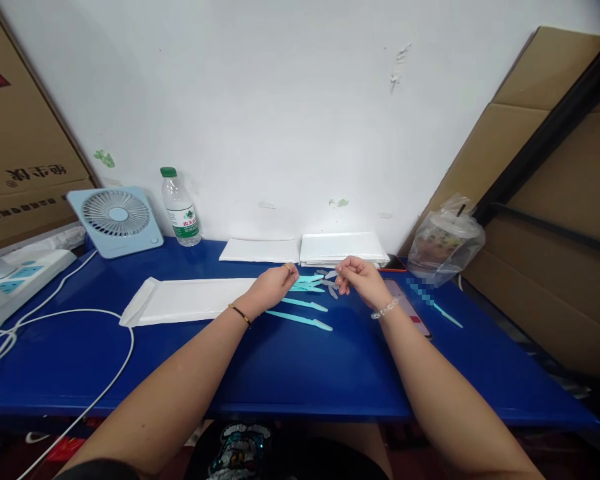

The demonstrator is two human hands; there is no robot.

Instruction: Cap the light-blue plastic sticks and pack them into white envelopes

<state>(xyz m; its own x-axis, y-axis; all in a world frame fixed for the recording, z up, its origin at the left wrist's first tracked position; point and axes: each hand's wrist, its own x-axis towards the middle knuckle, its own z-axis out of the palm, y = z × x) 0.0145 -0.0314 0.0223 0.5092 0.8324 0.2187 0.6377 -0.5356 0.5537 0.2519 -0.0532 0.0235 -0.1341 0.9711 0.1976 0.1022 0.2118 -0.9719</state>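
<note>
My left hand (275, 288) is closed, thumb against fingertips, above the right end of a long white padded envelope (185, 300). Whatever it pinches, if anything, is hidden. Several turquoise eyebrow razors (307, 323) lie on the table under and just right of it, some partly covered by the hand. My right hand (363, 279) pinches a small translucent blade cap (332, 274) at its fingertips. More translucent caps (333, 292) lie loosely on the table between the hands, close to the razor tips.
White envelopes (343, 248) lie along the wall. A phone (410, 310) is beside my right forearm; another turquoise razor (449, 317) lies beyond it. A bagged drink cup (445, 243) stands at right. A fan (116, 217), water bottle (181, 210), power strip (25, 277) and white cable (130, 350) occupy the left.
</note>
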